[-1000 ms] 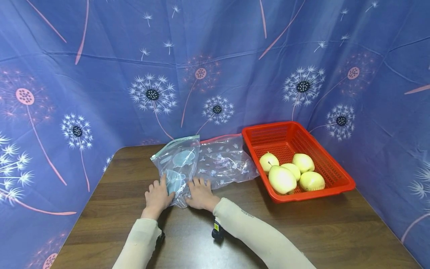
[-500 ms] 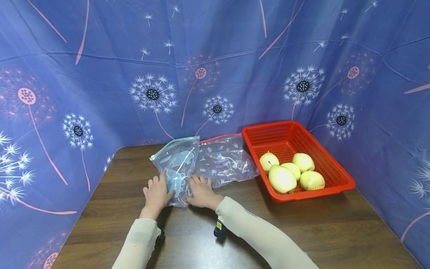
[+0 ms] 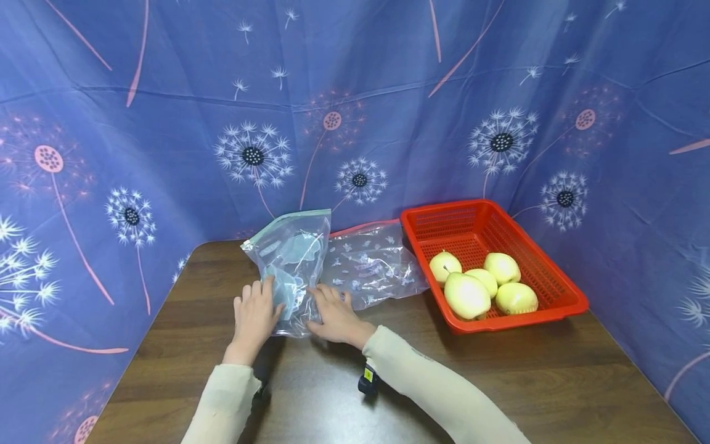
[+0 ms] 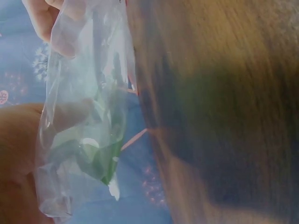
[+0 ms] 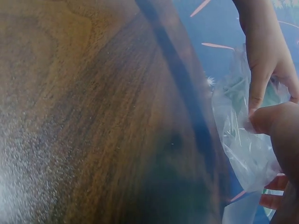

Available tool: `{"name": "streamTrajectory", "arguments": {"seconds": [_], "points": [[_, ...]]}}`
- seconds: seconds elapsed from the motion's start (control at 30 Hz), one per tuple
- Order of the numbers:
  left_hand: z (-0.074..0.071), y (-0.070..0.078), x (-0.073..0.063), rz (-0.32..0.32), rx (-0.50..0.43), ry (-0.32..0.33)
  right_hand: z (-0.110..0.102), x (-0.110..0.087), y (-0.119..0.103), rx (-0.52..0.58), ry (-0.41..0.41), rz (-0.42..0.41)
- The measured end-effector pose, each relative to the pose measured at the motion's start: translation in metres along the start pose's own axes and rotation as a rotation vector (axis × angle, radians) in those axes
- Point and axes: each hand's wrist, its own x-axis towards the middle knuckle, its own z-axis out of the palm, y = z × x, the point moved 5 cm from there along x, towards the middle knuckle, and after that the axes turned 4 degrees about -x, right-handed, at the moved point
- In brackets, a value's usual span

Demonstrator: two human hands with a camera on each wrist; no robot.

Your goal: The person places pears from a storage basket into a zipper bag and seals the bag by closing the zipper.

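A clear zip bag (image 3: 310,262) with a green zip edge and pale blue-green printed shapes is between my two hands in the head view. My left hand (image 3: 251,317) grips its left side, low down. On the opposite side, my right hand (image 3: 337,317) holds the bag with the thumb in front and fingers behind. Through the plastic in the left wrist view, the left thumb (image 4: 70,114) shows. Crumpled plastic of the bag (image 5: 238,135) appears between both hands in the right wrist view. Its green top edge is tilted up off the table.
A second clear bag (image 3: 368,268) with a red zip edge and small prints lies flat to the right. Beside it, a red plastic basket (image 3: 554,277) holds several yellow-green pears (image 3: 467,296). Behind the wooden table (image 3: 183,308) hangs a blue dandelion-patterned cloth (image 3: 388,80).
The bag's green zip edge has risen and tilted up toward the cloth. My left hand has shifted slightly left and up; the right forearm has moved a little right. The basket and pears stay put.
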Motion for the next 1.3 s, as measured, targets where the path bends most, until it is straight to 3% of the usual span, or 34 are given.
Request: {"name": "streamTrajectory", "arguments": {"seconds": [0.33, 0.53, 0.87, 1.03, 1.3], "points": [[-0.021, 0.012, 0.001, 0.173, -0.014, 0.229, -0.024, -0.008, 0.008, 0.07, 0.098, -0.04], [-0.028, 0.021, 0.0, 0.278, -0.028, 0.316, -0.042, -0.014, 0.019, 0.106, 0.173, -0.048], [-0.038, 0.035, -0.001, 0.39, -0.09, 0.392, -0.101, -0.026, 0.037, 0.151, 0.424, -0.012], [-0.041, 0.044, -0.001, 0.457, -0.088, 0.401, -0.13, -0.032, 0.043, 0.105, 0.539, 0.003], [-0.044, 0.057, -0.005, 0.602, -0.093, 0.436, -0.166, -0.043, 0.048, -0.033, 0.697, -0.065]]}}
